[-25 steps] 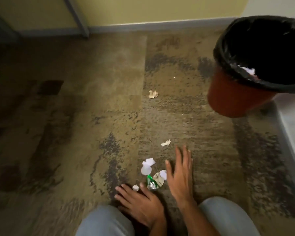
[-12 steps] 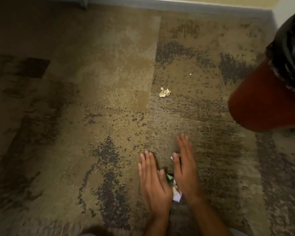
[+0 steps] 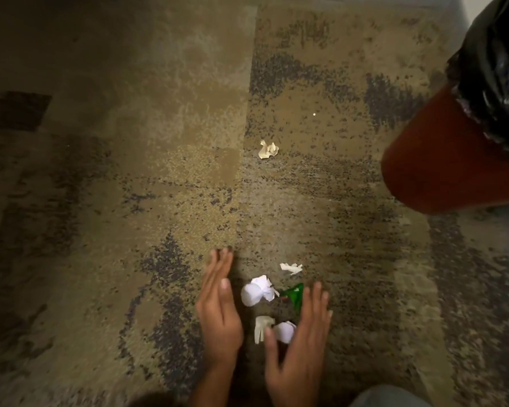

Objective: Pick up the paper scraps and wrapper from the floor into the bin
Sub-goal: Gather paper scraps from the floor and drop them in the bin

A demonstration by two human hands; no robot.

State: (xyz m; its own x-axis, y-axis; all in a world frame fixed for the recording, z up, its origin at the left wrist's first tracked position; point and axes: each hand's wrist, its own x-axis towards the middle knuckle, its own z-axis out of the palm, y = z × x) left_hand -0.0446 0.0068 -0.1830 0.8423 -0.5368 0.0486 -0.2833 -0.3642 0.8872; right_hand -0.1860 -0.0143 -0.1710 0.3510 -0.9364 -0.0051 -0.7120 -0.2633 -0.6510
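Item, floor litter, uncollected: we flank white paper scraps (image 3: pixel 259 292) and green wrapper (image 3: pixel 294 298) with left hand (image 3: pixel 219 304) and right hand (image 3: pixel 300 345), both flat, grasping nothing; beige scrap (image 3: pixel 268 149) lies apart; bin (image 3: pixel 441 160) awaits

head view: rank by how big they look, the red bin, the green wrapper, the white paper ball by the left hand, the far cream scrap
1. red bin, cut off by the frame
2. white paper ball
3. green wrapper, partly hidden by the right hand
4. cream scrap, though farther away
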